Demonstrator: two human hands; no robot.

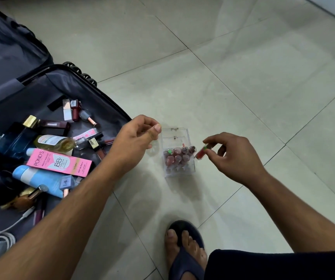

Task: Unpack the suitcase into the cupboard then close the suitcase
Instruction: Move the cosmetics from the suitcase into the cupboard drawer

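Note:
The open dark suitcase (94,91) lies on the floor at left, with cosmetics inside: a pink Pond's BB cream box (59,162), a light blue tube (39,179), a yellowish bottle (54,142) and a dark blue perfume bottle (19,141). A clear plastic organiser box (177,154) with several small lipstick tubes stands on the tiles just right of the suitcase. My right hand (233,158) pinches a small red tube (201,153) at the box's right edge. My left hand (136,139) hovers at the box's left side with curled fingers, holding nothing visible.
A white charging cable (5,234) lies in the suitcase's near corner. My foot in a dark sandal (184,251) stands on the tiles below the box. Pale floor tiles (243,67) stretch to the right and beyond.

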